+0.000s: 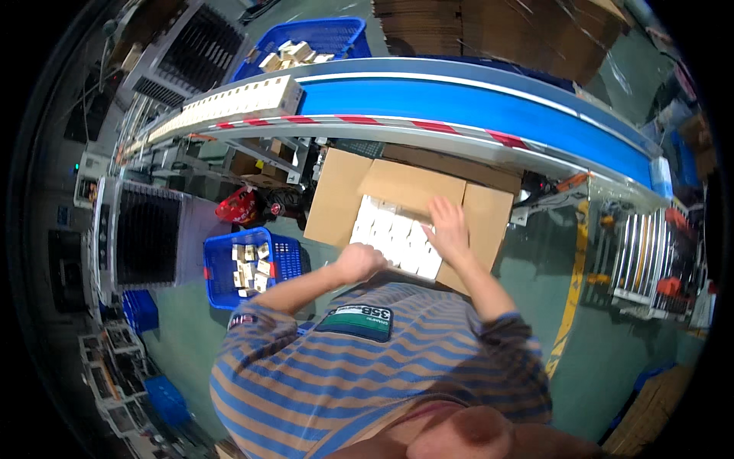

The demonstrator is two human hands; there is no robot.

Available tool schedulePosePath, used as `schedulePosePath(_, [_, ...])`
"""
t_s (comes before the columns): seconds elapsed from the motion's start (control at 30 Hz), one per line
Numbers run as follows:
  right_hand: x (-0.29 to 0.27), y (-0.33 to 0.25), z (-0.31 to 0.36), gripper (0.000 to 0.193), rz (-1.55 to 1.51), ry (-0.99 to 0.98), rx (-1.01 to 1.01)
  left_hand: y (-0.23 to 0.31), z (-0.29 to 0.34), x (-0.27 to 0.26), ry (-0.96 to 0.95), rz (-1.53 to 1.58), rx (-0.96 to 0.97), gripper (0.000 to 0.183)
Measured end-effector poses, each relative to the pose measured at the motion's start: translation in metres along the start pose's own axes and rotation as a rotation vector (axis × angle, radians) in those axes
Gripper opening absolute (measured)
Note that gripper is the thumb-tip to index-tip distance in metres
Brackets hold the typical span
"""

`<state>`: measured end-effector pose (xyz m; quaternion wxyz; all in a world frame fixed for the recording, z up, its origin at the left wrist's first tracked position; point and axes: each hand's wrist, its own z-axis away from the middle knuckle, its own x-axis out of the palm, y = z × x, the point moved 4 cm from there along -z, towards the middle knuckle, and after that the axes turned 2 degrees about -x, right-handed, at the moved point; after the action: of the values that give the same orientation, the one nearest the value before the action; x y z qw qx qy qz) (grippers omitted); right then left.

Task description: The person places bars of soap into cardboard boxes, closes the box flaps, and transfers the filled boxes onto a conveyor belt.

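Observation:
An open cardboard carton [413, 177] stands in front of me with its flaps folded out. Small white boxes [396, 236] fill it in close rows. At the near left edge of the boxes is my left hand [361, 262], its fingers curled; whatever they may grip is hidden. My right hand [449, 228] lies over the right side of the rows, fingers stretched out, the tips touching or just above the boxes and the inner side of the carton.
Beyond the carton runs a blue conveyor belt [459, 102] with a red-and-white striped edge. A row of white boxes [229, 103] stands on its left part. A blue basket [219, 287] of small boxes sits on the left floor; another blue basket [348, 32] stands behind the belt.

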<state>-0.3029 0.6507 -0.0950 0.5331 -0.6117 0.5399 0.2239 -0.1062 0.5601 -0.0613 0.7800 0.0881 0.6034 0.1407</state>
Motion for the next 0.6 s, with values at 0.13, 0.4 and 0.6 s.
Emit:
schedulePosePath(0.13, [0.004,0.026,0.036,0.06,-0.027,-0.227,0.19,-0.032,-0.048,-0.023,0.233,-0.084,-0.106,0.058])
schedulePosePath(0.4, [-0.066,0.044,0.048,0.068,-0.706,0.139,0.825,-0.067,-0.094,0.023,0.366,-0.085,-0.162,0.086])
schedulePosePath(0.6, [0.036,-0.004,-0.056,0.073,0.055,0.008,0.338,-0.118,-0.047,0.002,0.572,0.018,-0.513,0.083])
